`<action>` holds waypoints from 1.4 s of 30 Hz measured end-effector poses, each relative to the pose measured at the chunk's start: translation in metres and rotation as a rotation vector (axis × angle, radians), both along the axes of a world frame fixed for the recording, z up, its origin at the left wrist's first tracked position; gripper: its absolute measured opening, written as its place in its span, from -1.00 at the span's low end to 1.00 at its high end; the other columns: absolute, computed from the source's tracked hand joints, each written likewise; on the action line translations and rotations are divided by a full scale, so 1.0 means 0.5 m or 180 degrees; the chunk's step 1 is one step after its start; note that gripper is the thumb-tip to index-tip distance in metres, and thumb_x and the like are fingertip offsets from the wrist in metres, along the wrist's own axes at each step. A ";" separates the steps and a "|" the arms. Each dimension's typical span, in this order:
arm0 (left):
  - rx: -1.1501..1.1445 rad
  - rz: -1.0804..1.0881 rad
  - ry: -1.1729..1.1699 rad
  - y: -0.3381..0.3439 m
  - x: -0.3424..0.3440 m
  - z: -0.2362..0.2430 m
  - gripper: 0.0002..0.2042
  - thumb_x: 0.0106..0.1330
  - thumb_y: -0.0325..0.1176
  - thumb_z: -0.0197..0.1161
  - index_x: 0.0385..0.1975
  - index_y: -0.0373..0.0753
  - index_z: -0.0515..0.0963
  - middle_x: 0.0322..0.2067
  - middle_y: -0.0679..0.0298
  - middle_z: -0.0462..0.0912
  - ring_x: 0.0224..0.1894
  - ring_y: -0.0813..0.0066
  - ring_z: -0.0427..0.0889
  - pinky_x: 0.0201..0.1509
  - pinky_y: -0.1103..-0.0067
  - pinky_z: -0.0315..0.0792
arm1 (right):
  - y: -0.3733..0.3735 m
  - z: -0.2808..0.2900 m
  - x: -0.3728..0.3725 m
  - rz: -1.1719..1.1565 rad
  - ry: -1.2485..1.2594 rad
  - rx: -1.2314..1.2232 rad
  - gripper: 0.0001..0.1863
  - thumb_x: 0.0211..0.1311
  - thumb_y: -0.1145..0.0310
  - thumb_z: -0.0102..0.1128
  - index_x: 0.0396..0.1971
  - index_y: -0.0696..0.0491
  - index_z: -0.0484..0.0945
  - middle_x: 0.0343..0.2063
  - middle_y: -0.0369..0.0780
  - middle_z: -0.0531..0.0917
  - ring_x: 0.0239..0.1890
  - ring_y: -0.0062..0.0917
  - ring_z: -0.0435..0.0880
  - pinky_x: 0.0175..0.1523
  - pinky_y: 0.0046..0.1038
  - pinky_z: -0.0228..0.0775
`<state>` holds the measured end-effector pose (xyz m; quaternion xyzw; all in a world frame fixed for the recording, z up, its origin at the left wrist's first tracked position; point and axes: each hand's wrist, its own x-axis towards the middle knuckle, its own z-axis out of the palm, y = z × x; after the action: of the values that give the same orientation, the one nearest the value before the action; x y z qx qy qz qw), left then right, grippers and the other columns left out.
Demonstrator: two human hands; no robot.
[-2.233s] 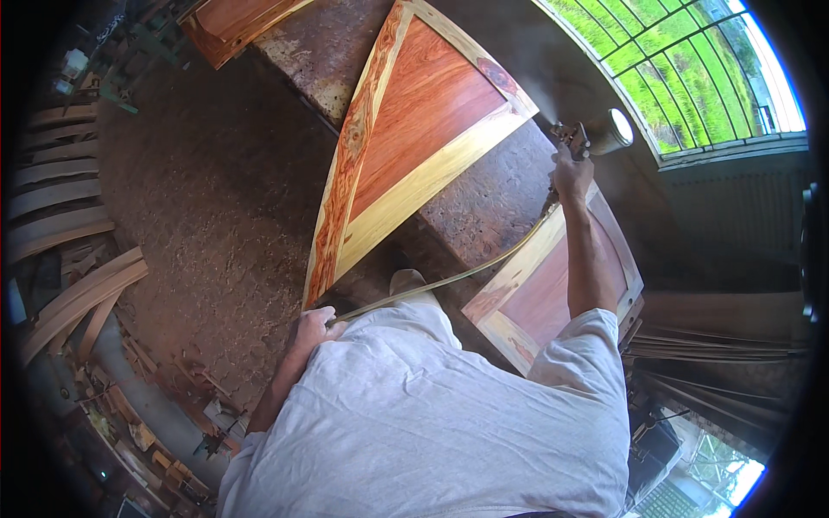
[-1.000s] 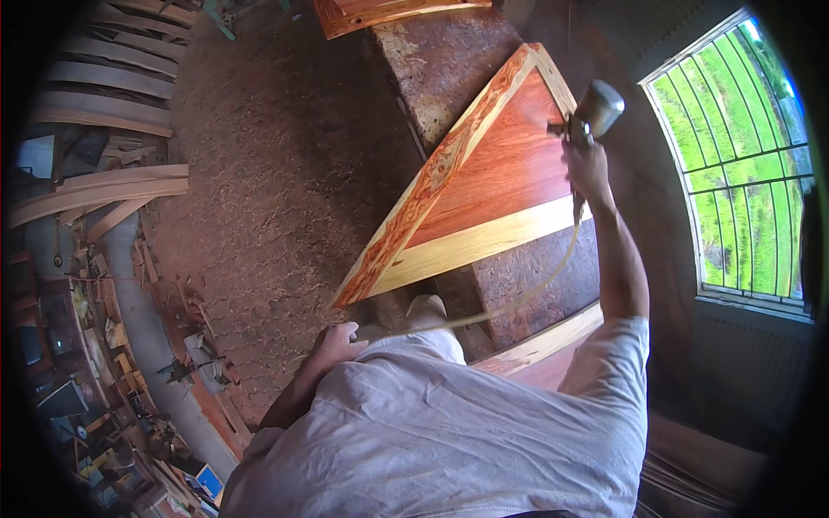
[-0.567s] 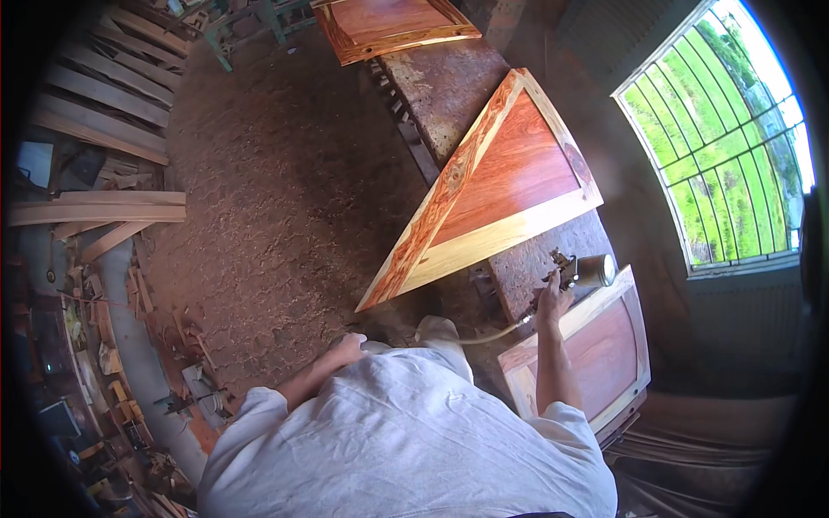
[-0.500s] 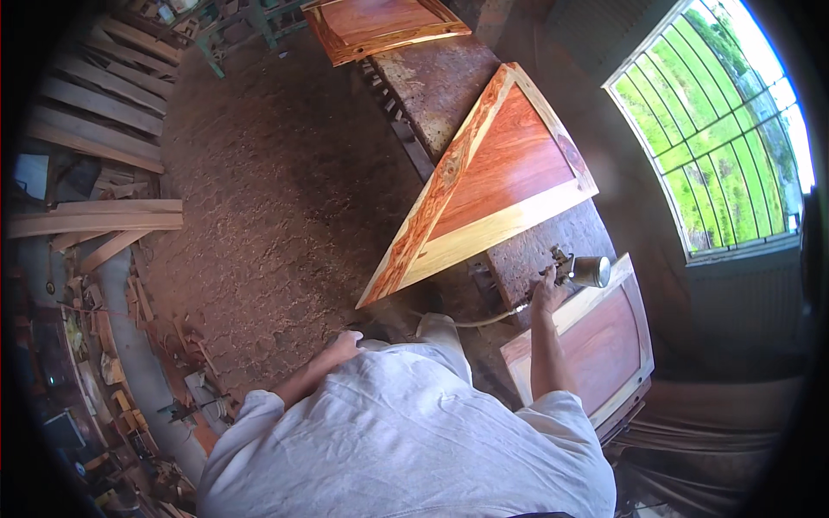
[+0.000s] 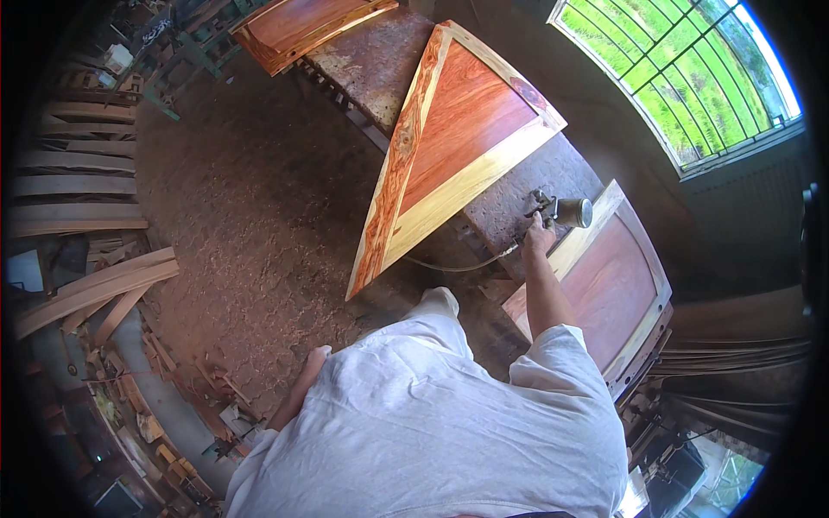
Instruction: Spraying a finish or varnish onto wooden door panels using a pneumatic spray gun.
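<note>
My right hand [image 5: 539, 234] grips a spray gun [image 5: 540, 206] with a metal cup [image 5: 572, 211], held over the stained workbench [image 5: 505, 194]; a translucent hose [image 5: 458, 268] curves from it toward the floor. Just below the gun lies a framed panel [image 5: 596, 293] with a pinkish centre. Beyond, a tapering panel [image 5: 458, 121] with red centre and pale streaked frame rests crosswise on the bench, its narrow left corner jutting over the floor. My left hand [image 5: 316, 363] hangs low beside my white shirt, its fingers small and partly hidden.
A third panel [image 5: 306, 30] sits at the bench's far end. Curved boards [image 5: 95, 285] and offcuts are piled along the left over the dusty floor [image 5: 224, 216]. Green metal frames [image 5: 186, 65] stand at back left. A barred window [image 5: 678, 78] is at upper right; dark sheets lie lower right.
The spray gun has come from over the tapering panel's right side down over the bench by the nearer panel. My left hand, earlier at the hose, is lower at my side. The view has turned.
</note>
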<state>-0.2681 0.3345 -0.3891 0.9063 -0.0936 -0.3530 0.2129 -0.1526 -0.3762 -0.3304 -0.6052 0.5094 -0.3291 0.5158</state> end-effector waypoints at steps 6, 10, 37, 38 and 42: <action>0.0171 0.0931 0.0209 -0.124 0.051 0.178 -0.71 0.30 -0.18 0.35 -0.46 -0.30 0.53 -0.52 0.04 0.63 -0.40 0.21 0.68 -0.34 0.25 0.46 | -0.006 0.009 -0.030 0.0246 0.0185 0.1012 -0.58 0.35 0.23 0.42 0.07 0.19 0.66 -0.18 -0.26 0.75 -0.23 -0.51 0.65 -0.15 -0.41 0.54; -0.0301 0.2205 0.0554 -0.206 0.112 0.227 -0.69 0.32 -0.14 0.40 -0.46 -0.25 0.53 -0.49 0.22 0.64 -0.41 0.38 0.63 -0.41 0.30 0.45 | 0.007 0.065 -0.058 0.0446 0.0233 0.1361 -0.55 0.35 0.15 0.43 0.08 0.15 0.64 -0.28 -0.31 0.71 -0.29 -0.55 0.64 -0.28 -0.39 0.55; -0.1089 0.3000 0.0949 -0.465 0.511 0.225 -0.43 0.53 0.11 0.14 -0.01 -0.42 0.65 -0.05 0.11 0.72 0.02 0.34 0.61 0.16 0.41 0.43 | -0.668 0.005 0.526 0.0781 0.1266 0.1028 -0.25 0.32 -0.26 0.29 0.21 0.09 0.54 -0.07 -0.15 0.70 -0.05 -0.42 0.66 0.02 -0.36 0.41; -0.1455 0.2839 0.0715 -0.496 0.548 0.216 -0.48 0.51 0.11 0.18 -0.08 -0.34 0.65 -0.11 0.20 0.71 -0.02 0.42 0.61 0.13 0.43 0.45 | -0.671 0.011 0.528 0.0922 0.1370 0.1245 -0.28 0.32 -0.29 0.27 0.18 0.03 0.55 -0.13 -0.16 0.70 -0.14 -0.43 0.68 -0.11 -0.36 0.42; -0.2420 0.3294 0.1990 -0.596 0.690 0.183 -0.57 0.45 0.17 0.25 -0.25 -0.13 0.60 -0.24 0.38 0.64 -0.15 0.58 0.57 0.01 0.49 0.45 | -0.658 0.024 0.542 0.0533 0.0948 0.1579 -0.43 0.30 -0.27 0.33 -0.57 -0.11 0.37 -0.74 -0.41 0.24 -0.77 -0.60 0.20 -0.63 -0.42 0.03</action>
<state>0.0770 0.0363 -0.2977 0.5538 0.2973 -0.3929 0.6712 0.1184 -0.7051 -0.3183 -0.5422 0.5925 -0.0585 0.5929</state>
